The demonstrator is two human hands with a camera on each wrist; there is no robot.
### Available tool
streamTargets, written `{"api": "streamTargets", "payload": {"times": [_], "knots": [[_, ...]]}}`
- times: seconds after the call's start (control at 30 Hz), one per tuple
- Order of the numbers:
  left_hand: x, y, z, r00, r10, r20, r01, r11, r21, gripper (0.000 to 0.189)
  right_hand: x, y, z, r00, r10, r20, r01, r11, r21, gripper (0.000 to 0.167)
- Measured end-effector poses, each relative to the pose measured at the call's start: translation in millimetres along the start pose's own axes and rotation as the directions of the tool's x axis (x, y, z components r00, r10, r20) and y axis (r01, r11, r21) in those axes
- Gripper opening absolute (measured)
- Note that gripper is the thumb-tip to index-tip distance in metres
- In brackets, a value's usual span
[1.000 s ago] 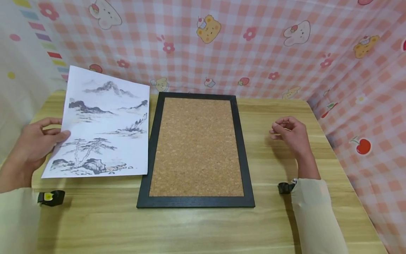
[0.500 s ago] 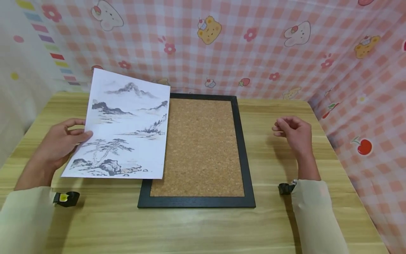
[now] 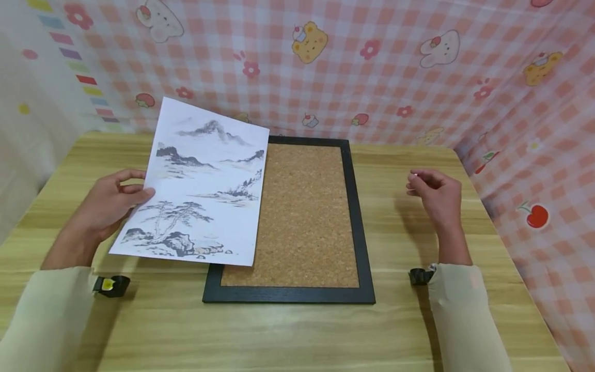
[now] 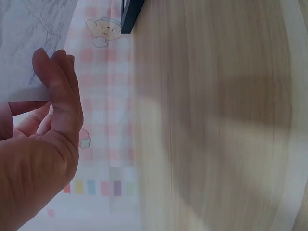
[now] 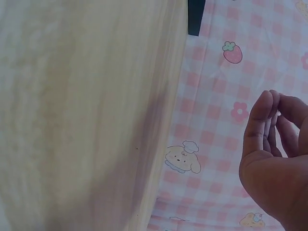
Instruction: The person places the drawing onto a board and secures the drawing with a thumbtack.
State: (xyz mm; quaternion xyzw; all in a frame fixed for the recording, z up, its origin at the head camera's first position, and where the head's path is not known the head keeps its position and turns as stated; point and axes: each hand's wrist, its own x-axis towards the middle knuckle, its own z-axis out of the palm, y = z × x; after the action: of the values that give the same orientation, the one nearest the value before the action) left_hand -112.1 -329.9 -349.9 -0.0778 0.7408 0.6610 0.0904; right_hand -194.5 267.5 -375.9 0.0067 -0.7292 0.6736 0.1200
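Observation:
My left hand pinches the left edge of a white sheet of paper printed with an ink landscape of mountains and pines. Tilted above the table, the sheet covers the left part of a black-framed cork board. In the left wrist view, the paper lies between thumb and fingers. My right hand is raised right of the board, thumb and fingertips together. A tiny pale thing shows at those fingertips; its kind is too small to make out. In the right wrist view, the fingers mostly hide it.
The board lies flat on a wood-grain table. A pink checked cloth with cartoon prints hangs behind and along the right side. A pale curtain hangs at the left. Each wrist wears a small black camera.
My left hand has carried the paper to the right, from beside the cork board to over its left part. The right hand has stayed nearly still, shifting slightly right.

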Motion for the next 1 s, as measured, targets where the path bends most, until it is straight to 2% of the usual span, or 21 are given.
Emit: {"api": "streamTargets", "payload": {"times": [0.23,0.37,0.53,0.77,1.0], "knots": [[3.3,4.2,9.2,0.999,0.016,0.042,-0.015,0.999,-0.028,0.024,-1.8,-1,-2,1.000,-0.005,-0.008,0.005,1.000,-0.027,0.019],[5.6,5.0,14.1,0.998,0.017,0.058,-0.016,1.000,-0.011,0.024,-1.0,-3,-1,1.000,-0.007,0.010,0.007,1.000,0.020,0.023],[8.1,6.0,16.7,0.998,0.002,0.060,-0.002,1.000,-0.007,0.026,1.6,-8,0,0.999,-0.037,0.029,0.035,0.996,0.087,0.020],[7.4,4.7,18.3,0.996,-0.002,0.093,0.010,0.997,-0.078,0.031,-0.2,-11,4,0.999,-0.045,0.028,0.042,0.992,0.122,0.015],[6.7,1.1,22.9,0.993,-0.027,0.113,0.043,0.989,-0.143,0.032,-4.2,-11,10,0.995,-0.094,0.019,0.090,0.987,0.134,0.013]]}}
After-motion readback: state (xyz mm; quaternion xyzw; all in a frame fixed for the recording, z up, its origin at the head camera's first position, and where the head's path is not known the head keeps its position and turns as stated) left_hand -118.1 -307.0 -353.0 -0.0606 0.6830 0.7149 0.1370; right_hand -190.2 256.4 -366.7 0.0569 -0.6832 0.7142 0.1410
